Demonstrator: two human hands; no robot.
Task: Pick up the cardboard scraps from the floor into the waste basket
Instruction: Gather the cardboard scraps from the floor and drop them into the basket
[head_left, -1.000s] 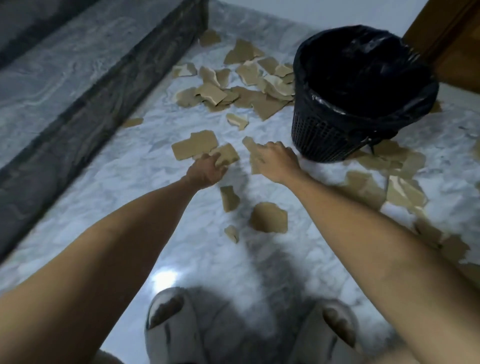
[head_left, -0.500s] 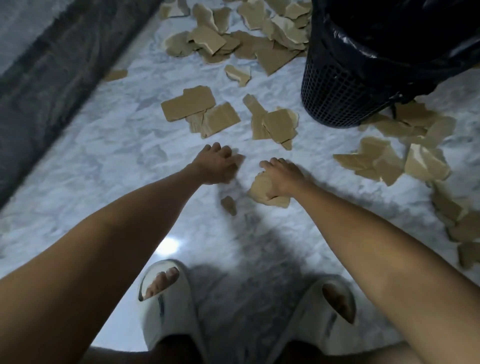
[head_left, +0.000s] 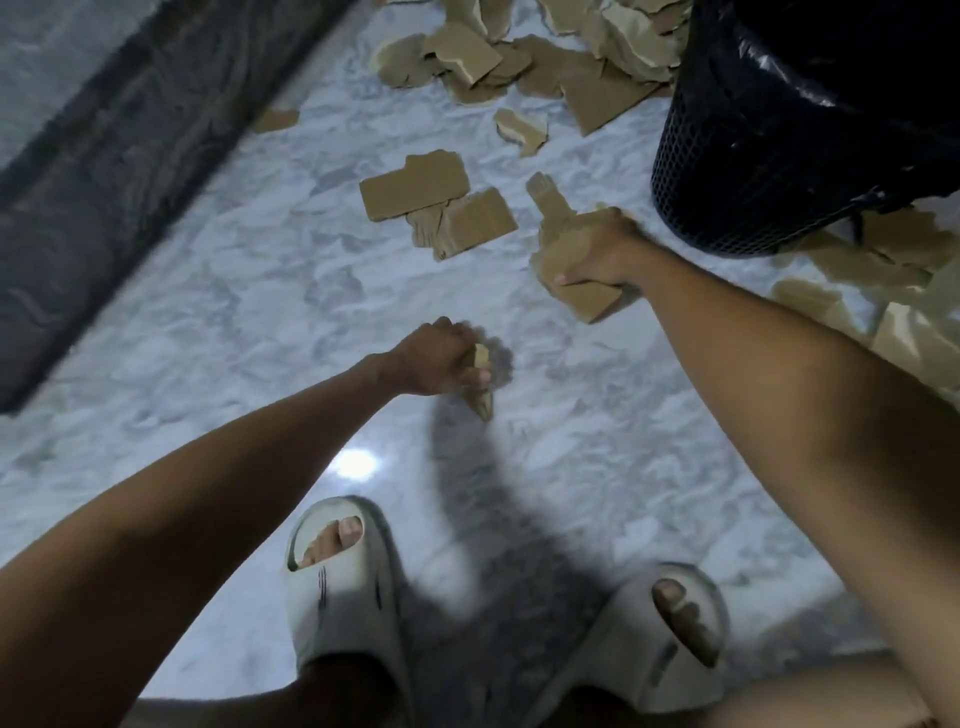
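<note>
My right hand (head_left: 605, 254) grips a bunch of brown cardboard scraps (head_left: 576, 296) just above the marble floor, left of the black mesh waste basket (head_left: 727, 171). My left hand (head_left: 436, 358) pinches a small cardboard scrap (head_left: 480, 400) lower down, near the middle of the floor. Two flat scraps (head_left: 415, 184) lie on the floor beyond both hands. A heap of scraps (head_left: 519, 57) is spread at the top beside the basket, and more scraps (head_left: 857, 260) lie to the basket's right.
A dark stone step (head_left: 130, 156) runs diagonally along the left. The basket holds a black liner bag (head_left: 810, 83). My feet in white slippers (head_left: 343, 587) stand at the bottom, on the white marble floor (head_left: 234, 312).
Both hands have closed on scraps and lifted them; the right hand moved up toward the basket with its bunch, and the small scrap on the floor is now in my left hand.
</note>
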